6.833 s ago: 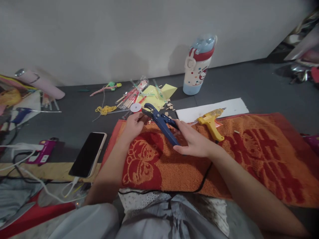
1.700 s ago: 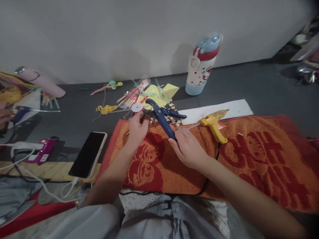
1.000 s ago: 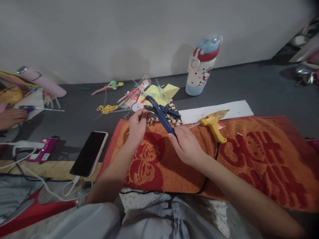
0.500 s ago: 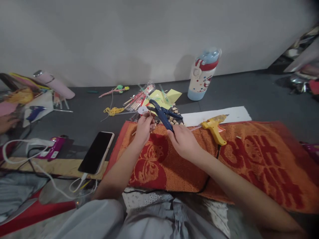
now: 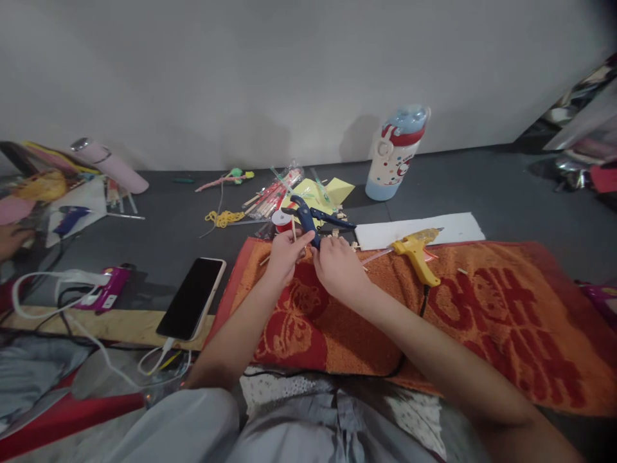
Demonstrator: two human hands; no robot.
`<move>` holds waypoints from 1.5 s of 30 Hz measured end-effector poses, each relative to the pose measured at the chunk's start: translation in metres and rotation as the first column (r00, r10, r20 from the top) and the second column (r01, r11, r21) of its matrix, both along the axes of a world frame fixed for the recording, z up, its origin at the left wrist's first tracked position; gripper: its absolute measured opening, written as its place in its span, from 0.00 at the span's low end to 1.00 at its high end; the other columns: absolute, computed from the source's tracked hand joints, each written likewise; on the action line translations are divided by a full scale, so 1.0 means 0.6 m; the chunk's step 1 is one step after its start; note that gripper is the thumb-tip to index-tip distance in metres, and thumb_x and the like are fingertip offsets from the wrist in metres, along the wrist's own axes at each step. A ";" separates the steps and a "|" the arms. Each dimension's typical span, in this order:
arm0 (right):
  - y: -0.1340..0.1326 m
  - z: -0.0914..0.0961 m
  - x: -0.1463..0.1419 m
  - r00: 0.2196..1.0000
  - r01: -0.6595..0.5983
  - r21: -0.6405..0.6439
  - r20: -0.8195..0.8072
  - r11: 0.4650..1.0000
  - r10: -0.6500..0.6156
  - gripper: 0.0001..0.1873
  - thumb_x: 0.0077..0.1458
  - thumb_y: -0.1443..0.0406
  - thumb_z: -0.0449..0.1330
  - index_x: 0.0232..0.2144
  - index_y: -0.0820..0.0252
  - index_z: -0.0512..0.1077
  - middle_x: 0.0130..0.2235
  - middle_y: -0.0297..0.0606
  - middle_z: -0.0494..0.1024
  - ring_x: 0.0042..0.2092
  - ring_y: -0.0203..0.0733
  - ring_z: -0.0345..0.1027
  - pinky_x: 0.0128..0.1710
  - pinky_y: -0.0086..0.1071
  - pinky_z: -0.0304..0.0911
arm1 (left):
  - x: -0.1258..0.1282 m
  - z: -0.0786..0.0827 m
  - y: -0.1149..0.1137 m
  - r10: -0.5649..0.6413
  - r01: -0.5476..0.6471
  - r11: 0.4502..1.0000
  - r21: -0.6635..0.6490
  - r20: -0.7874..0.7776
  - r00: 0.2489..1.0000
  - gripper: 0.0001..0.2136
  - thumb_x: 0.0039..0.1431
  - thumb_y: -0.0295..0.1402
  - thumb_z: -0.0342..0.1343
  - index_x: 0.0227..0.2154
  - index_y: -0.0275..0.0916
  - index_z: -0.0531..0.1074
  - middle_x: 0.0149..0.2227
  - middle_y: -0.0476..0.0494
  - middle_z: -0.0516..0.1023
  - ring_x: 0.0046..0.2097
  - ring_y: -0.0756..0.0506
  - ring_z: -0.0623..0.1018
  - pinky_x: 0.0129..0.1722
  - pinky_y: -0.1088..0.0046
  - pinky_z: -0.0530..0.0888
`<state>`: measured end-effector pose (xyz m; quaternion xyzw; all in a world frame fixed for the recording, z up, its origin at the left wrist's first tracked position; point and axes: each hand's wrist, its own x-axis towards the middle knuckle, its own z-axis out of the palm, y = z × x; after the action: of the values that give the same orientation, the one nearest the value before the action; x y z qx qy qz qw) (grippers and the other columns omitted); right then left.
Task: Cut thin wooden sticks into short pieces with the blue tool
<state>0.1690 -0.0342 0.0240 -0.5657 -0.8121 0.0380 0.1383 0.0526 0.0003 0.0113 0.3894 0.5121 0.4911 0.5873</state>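
Observation:
My left hand point(image 5: 283, 258) is closed on a thin wooden stick point(image 5: 294, 227), which pokes up past the fingers. Its thumb reaches against a dark blue hand cutter point(image 5: 305, 215). My right hand point(image 5: 340, 267) is closed round the cutter's lower end, close beside the left hand. The cutter's other arm slants off to the right, over small cut wood pieces point(image 5: 339, 215). Just behind the left fingers stands a white-and-red spool point(image 5: 281, 220). Both hands are above the orange and red towel point(image 5: 366, 341).
A yellow glue gun point(image 5: 417, 252) lies across the towel and a white board point(image 5: 434, 225). Behind are a bottle point(image 5: 398, 154), yellow paper point(image 5: 340, 191) and bagged sticks point(image 5: 274, 190). Left lie yellow cord point(image 5: 224, 219), a charging phone point(image 5: 191, 299) and another person's hand point(image 5: 13, 239).
My right hand has come left and closer to the left hand, and the cutter stands steeper. My left thumb now reaches to the cutter. The view has shifted slightly.

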 end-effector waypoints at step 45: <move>-0.022 -0.037 0.060 0.977 0.180 0.301 -0.169 0.937 -0.134 0.47 0.53 0.48 0.52 0.62 0.78 0.46 0.53 0.65 0.64 0.54 0.67 0.57 0.54 0.60 0.52 | 0.024 -0.029 -0.038 0.023 0.055 0.888 0.456 -0.164 0.986 0.15 0.51 0.42 0.60 0.38 0.40 0.66 0.36 0.46 0.73 0.38 0.48 0.74 0.41 0.71 0.71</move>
<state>0.2052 -0.0472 0.0021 -0.5954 -0.7475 -0.0618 0.2880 0.0668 -0.0224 -0.0064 0.5605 0.4250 0.5596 0.4383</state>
